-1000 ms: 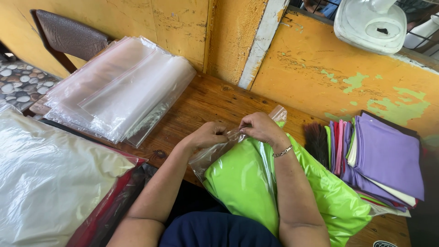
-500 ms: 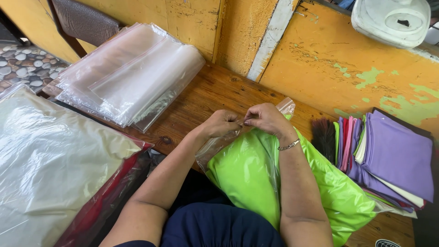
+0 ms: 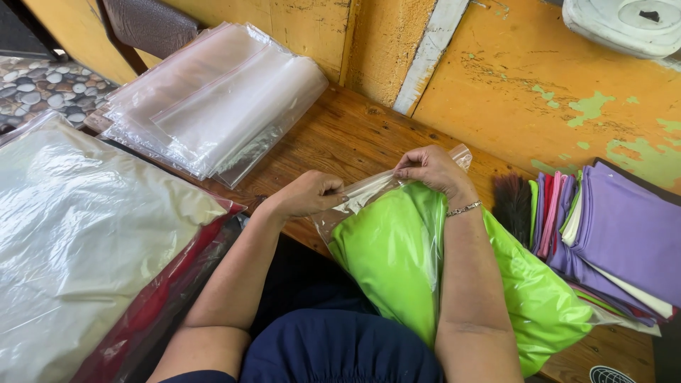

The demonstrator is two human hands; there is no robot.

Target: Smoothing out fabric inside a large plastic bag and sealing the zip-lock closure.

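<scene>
Clear film, thin and slippery, over soft, light green cloth: the bagged cloth (image 3: 425, 269) lies on the wooden table (image 3: 340, 138). My left hand (image 3: 306, 194) and right hand (image 3: 433, 170) pinch its open flap (image 3: 376, 186), the best hold.

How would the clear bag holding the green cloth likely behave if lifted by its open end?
The clear bag would probably sag, since its film creases between the left hand and right hand. Its glossy surface looks slippery. The green cloth seems soft, likely light.
</scene>
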